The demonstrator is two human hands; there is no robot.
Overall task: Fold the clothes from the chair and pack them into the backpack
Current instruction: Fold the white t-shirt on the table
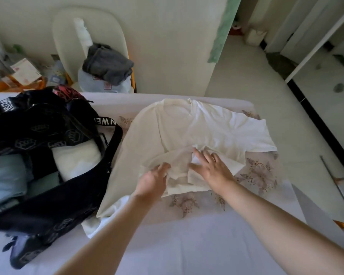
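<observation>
L fingers (163, 166) prob. under shirt (145, 135)

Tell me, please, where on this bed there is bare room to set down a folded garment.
The bedsheet lies bare along the near edge, below the cream shirt and right of the backpack. A smaller floral patch is free right of the shirt. The backpack crowds the left; the shirt fills the middle.
</observation>
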